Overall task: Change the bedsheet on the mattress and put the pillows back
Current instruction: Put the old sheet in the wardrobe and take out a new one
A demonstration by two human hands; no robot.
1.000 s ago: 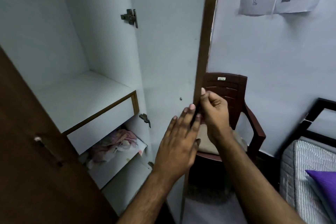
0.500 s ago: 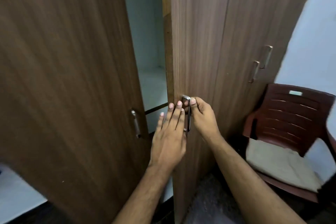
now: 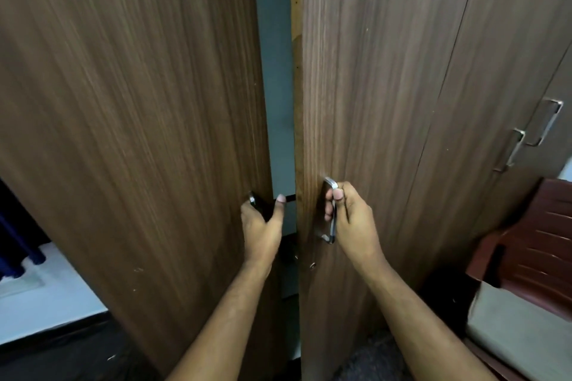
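While the tall brown wood-grain wardrobe (image 3: 402, 102) fills nearly the whole view, its two nearest doors stand slightly apart, leaving a narrow vertical gap (image 3: 275, 71) between them. Through that gap only a strip of pale grey-blue inner wall shows; what the wardrobe holds cannot be told from here. The left-hand wood-grain door (image 3: 139, 117) is blurred and angled toward the camera, and the right-hand wood-grain door (image 3: 365, 86) shows its lighter raw edge along the gap. Further right, two more wardrobe doors sit flush, each with a silver metal bar handle (image 3: 512, 150).

At the lower right stands a dark reddish-brown plastic chair (image 3: 526, 244) with a slatted back, a beige cushion (image 3: 510, 318) lying on its seat. At the lower left, a white floor (image 3: 46, 297) meets a dark mat (image 3: 62, 353), and a dark blue cloth (image 3: 15, 232) hangs at the far left edge.

The left hand (image 3: 261, 226) grips the left door's free edge, thumb on the gap side and fingers curled round a dark handle on the door's face. The right hand (image 3: 353, 219) has its fingers and thumb wrapped round the silver metal bar handle of the right door (image 3: 331, 219).

The bedsheet, mattress and pillows are out of view.
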